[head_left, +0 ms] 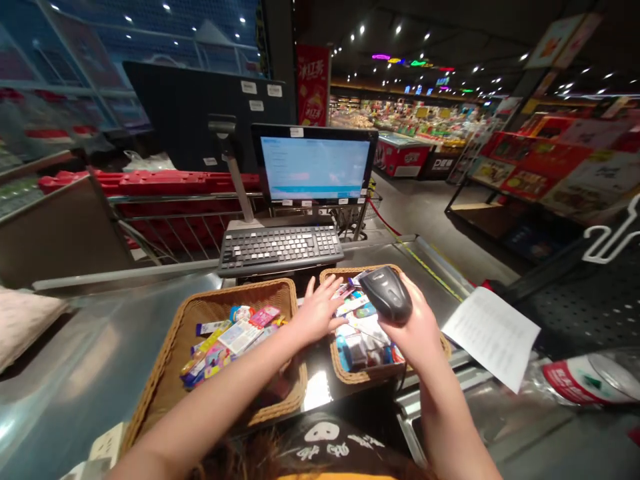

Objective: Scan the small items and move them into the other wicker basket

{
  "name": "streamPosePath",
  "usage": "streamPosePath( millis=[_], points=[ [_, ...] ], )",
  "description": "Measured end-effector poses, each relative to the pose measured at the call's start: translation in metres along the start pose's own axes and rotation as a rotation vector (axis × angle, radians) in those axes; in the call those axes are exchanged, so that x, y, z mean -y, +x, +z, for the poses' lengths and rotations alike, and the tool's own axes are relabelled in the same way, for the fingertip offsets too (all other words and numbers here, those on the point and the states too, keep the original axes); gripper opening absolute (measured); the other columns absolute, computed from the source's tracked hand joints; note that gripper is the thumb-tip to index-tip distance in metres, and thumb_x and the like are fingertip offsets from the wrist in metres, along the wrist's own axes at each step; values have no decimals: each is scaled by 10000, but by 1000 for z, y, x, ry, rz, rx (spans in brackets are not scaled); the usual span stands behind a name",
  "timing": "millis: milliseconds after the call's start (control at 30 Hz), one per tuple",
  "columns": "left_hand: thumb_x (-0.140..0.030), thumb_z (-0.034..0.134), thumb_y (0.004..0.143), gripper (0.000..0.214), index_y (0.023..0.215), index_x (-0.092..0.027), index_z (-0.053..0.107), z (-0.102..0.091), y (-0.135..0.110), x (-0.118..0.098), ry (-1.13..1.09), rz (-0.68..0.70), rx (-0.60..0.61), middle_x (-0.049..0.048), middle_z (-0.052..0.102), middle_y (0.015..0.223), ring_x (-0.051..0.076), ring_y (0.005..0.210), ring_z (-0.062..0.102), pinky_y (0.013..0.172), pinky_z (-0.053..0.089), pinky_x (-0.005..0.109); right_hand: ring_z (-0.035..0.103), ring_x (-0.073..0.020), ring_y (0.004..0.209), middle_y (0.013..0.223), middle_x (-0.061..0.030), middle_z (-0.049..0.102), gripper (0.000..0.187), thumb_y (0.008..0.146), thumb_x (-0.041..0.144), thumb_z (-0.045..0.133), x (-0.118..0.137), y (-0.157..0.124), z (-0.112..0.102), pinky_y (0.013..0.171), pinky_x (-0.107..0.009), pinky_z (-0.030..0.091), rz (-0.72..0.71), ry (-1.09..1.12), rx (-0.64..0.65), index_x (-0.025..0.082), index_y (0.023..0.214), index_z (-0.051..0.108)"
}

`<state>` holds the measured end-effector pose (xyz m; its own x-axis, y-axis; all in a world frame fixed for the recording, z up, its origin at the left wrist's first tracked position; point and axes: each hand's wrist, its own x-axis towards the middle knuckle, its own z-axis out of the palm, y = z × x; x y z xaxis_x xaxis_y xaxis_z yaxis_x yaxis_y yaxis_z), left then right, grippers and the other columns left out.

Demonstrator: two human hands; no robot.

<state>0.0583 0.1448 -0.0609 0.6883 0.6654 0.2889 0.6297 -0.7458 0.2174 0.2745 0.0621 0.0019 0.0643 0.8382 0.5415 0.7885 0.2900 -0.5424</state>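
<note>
The right hand (413,331) grips a rounded black plastic scanner (386,292) over a woven wicker basket (380,375) of glossy packets (363,347); the open left hand (317,311) sits at its rim, beside a second basket (240,288) on the steel counter (65,393). Beyond stand a keyboard (280,250) and monitor (314,163).

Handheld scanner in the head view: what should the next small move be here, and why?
Probably the right hand should tip the handheld barcode scanner down toward the packets in the wicker basket on the right. It is held just above them, and the left hand is already resting at their edge.
</note>
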Motion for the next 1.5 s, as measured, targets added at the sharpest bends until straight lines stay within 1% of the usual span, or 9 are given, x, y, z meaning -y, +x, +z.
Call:
streamPosePath(
  millis=[167,333,533,667,767,933,1200,1367,1500],
  points=[
    [-470,688,837,332,982,-175,737,59,67,-35,-36,-16,203,171,391,1553,376,1456,306,1136,211,705,508,-357,1316,1280,-170,615,593,739,327,672,-24,-1,-33,1105,-556,409,93,-48,-159,152,1292,546],
    [-471,562,919,377,926,-158,773,96,99,-57,-6,-27,292,161,437,1525,389,1463,272,1168,127,690,508,-355,1316,1244,-159,638,519,756,322,677,-41,-6,-46,1095,-548,424,98,-93,-190,151,1238,590],
    [-557,617,850,449,951,-156,791,114,114,-65,-13,-77,416,154,400,1553,423,1454,271,1204,150,598,482,-366,1340,1251,-158,633,491,758,275,637,-60,-8,-49,1112,-588,392,79,-117,-158,162,1234,590],
    [-587,675,787,454,928,-172,793,119,120,-61,-40,-130,465,160,414,1541,454,1432,291,1168,187,646,470,-362,1353,1247,-138,639,509,740,251,637,-63,-6,-49,1124,-580,381,87,-103,-142,179,1241,588],
    [-619,718,727,468,882,-183,791,122,121,-58,-35,-159,459,158,432,1526,470,1410,320,1123,246,678,466,-364,1356,1257,-142,633,486,760,269,643,-63,-3,-48,1119,-578,385,91,-93,-114,176,1235,596],
    [-529,799,670,386,829,-177,776,126,120,-56,-18,-144,400,158,489,1477,440,1391,370,1133,303,586,460,-353,1362,1284,-159,618,492,775,303,662,-62,-2,-46,1108,-548,414,74,-91,-119,159,1240,594],
    [-392,834,665,418,988,-149,728,106,114,-45,13,-43,281,200,520,1437,393,1383,416,1167,222,630,484,-359,1342,1269,-169,624,515,778,330,677,-58,-2,-48,1112,-557,412,86,-67,-151,142,1249,587],
    [-293,746,755,277,994,-163,695,63,94,-21,49,159,161,155,454,1515,332,1446,345,1199,105,642,509,-352,1319,1308,-181,601,588,753,379,714,-46,3,-42,1100,-535,433,116,-28,-182,136,1268,569],
    [-349,706,813,225,958,-184,660,16,73,4,77,275,-3,130,385,1566,318,1471,301,1189,81,665,474,-337,1355,1335,-169,587,533,785,352,662,-35,9,-32,1113,-518,419,41,-44,-162,148,1269,570]
  ],
)
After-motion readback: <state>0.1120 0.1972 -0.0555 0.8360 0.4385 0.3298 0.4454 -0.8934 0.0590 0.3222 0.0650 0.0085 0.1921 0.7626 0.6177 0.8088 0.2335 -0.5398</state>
